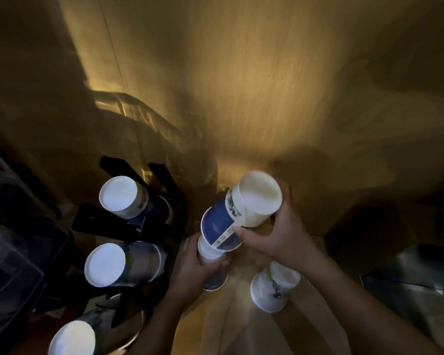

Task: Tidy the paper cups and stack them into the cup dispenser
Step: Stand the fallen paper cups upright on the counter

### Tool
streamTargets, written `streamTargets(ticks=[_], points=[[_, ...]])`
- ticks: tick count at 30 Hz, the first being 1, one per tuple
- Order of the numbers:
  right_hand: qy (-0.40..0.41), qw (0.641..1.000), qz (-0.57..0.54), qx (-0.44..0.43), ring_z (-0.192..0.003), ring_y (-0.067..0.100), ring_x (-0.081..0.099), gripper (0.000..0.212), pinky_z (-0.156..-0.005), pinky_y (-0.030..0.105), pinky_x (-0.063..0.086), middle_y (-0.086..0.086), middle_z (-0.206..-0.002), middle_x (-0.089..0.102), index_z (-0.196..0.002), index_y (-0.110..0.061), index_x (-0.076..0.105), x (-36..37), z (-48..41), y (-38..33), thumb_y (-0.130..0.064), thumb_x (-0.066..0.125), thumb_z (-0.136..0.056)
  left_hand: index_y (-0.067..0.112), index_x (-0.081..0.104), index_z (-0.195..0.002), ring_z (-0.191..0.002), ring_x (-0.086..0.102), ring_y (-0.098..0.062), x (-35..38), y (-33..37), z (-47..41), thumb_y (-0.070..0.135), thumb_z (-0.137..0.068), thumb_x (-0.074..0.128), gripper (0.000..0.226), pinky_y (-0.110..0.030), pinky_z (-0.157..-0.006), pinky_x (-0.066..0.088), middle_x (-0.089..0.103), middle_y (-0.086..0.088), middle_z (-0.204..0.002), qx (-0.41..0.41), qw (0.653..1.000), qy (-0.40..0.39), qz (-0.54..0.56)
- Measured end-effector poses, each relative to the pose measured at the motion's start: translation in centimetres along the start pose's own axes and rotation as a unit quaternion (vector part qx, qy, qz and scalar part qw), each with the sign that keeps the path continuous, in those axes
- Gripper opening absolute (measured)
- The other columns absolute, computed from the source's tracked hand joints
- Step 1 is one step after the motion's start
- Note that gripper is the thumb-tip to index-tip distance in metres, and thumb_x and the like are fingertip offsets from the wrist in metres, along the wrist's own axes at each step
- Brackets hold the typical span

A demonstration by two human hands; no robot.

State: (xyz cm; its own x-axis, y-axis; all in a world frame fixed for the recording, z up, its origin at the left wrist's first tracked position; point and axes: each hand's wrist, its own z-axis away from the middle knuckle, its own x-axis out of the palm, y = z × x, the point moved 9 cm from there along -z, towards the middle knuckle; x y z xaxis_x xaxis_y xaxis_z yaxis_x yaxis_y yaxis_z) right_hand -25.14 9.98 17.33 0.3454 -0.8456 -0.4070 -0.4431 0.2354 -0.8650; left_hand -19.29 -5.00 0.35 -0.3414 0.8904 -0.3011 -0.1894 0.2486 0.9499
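My right hand [282,234] grips a blue-and-white paper cup [241,211], upside down and tilted, its white base facing up. Its rim sits over the top of a second upside-down cup [213,265] that my left hand [192,270] holds on the wooden counter. A third white cup [274,288] stands upside down on the counter just right of them, under my right forearm. At the left, the black cup dispenser [139,226] holds three stacks of cups, their white bases toward me: top [121,193], middle [105,265], bottom [72,339].
A wooden wall [241,85] rises behind the counter, lit by warm light. A metal sink or tray [415,283] lies at the right edge. Dark transparent containers [8,252] stand at the far left beside the dispenser.
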Motion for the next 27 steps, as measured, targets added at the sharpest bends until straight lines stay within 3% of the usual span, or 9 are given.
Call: streamTargets(ticks=[4,7,9,11,14,17,20,24,27], points=[[-0.036,0.999,-0.002,0.026,-0.107,-0.003,0.05,0.079,-0.094,0.026,0.045,-0.018,-0.112,0.048,-0.115,-0.035,0.032,2.9,0.1,2.2,-0.014,0.084,-0.059,0.051,0.048,-0.117,-0.112,0.058,0.0,-0.2,0.3,-0.1,0.05,-0.059,0.08,0.067,-0.034,-0.092,0.051,0.062,0.02,-0.119,0.032,0.999,0.001,-0.011],[-0.056,0.995,-0.028,0.075,-0.109,0.004,0.052,0.075,-0.095,0.038,0.049,-0.017,-0.112,0.05,-0.112,-0.042,0.032,4.2,0.1,4.6,-0.018,0.082,-0.061,0.056,0.048,-0.109,-0.11,0.057,-0.001,-0.2,-0.6,0.3,0.042,-0.061,0.081,0.061,-0.03,-0.092,0.049,0.059,0.025,-0.114,0.004,1.0,-0.005,-0.022],[-0.082,0.991,-0.031,0.103,-0.112,0.008,0.052,0.077,-0.094,0.04,0.05,-0.018,-0.116,0.049,-0.115,-0.047,0.029,5.1,0.4,6.2,-0.03,0.08,-0.06,0.055,0.047,-0.105,-0.107,0.058,-0.002,-0.3,-1.4,0.5,0.032,-0.066,0.081,0.057,-0.03,-0.09,0.049,0.058,0.022,-0.113,-0.013,0.999,-0.013,-0.026],[-0.116,0.985,-0.017,0.127,-0.113,0.008,0.05,0.078,-0.095,0.035,0.049,-0.021,-0.118,0.046,-0.116,-0.051,0.026,6.4,0.9,7.8,-0.038,0.078,-0.058,0.04,0.051,-0.107,-0.102,0.061,-0.011,-0.3,-1.9,0.6,0.022,-0.074,0.077,0.045,-0.028,-0.083,0.051,0.061,0.012,-0.11,-0.023,0.999,-0.026,-0.032],[-0.155,0.976,0.04,0.145,-0.115,0.006,0.044,0.077,-0.093,0.026,0.042,-0.024,-0.115,0.042,-0.115,-0.049,0.025,8.5,1.6,10.0,-0.032,0.079,-0.062,0.026,0.051,-0.104,-0.083,0.055,-0.007,-1.5,-2.3,1.0,0.008,-0.086,0.06,0.026,-0.023,-0.07,0.043,0.059,0.008,-0.1,-0.066,0.997,0.019,-0.043],[-0.16,0.971,0.059,0.167,-0.118,0.013,0.043,0.077,-0.095,0.027,0.041,-0.01,-0.122,0.044,-0.122,-0.034,0.029,9.7,2.4,11.8,-0.027,0.08,-0.065,0.024,0.053,-0.109,-0.084,0.055,0.001,-3.5,-1.4,1.5,0.015,-0.09,0.055,0.021,-0.016,-0.062,0.042,0.06,0.015,-0.091,-0.081,0.99,0.111,0.035],[-0.176,0.966,0.052,0.184,-0.112,0.015,0.05,0.071,-0.094,0.039,0.048,-0.003,-0.123,0.051,-0.121,-0.029,0.036,10.6,3.4,12.7,-0.03,0.079,-0.065,0.033,0.053,-0.106,-0.093,0.058,0.002,-3.5,1.0,1.3,0.025,-0.089,0.058,0.019,-0.01,-0.065,0.047,0.061,0.016,-0.097,-0.037,0.991,0.111,0.071],[-0.168,0.964,0.062,0.198,-0.099,0.014,0.057,0.062,-0.083,0.042,0.053,-0.004,-0.111,0.058,-0.114,-0.029,0.04,10.8,3.8,13.2,-0.031,0.077,-0.063,0.026,0.059,-0.1,-0.097,0.062,-0.018,-1.6,1.8,1.0,0.016,-0.089,0.056,0.015,-0.04,-0.082,0.053,0.063,-0.004,-0.106,-0.006,0.998,0.064,-0.014],[-0.167,0.963,0.075,0.197,-0.098,0.015,0.056,0.06,-0.082,0.044,0.053,-0.002,-0.109,0.058,-0.112,-0.028,0.04,10.8,3.8,13.3,-0.031,0.075,-0.063,0.019,0.061,-0.098,-0.092,0.062,-0.02,-1.7,1.8,0.9,0.017,-0.091,0.052,0.011,-0.047,-0.081,0.052,0.062,-0.007,-0.103,0.014,0.995,0.095,-0.038]])
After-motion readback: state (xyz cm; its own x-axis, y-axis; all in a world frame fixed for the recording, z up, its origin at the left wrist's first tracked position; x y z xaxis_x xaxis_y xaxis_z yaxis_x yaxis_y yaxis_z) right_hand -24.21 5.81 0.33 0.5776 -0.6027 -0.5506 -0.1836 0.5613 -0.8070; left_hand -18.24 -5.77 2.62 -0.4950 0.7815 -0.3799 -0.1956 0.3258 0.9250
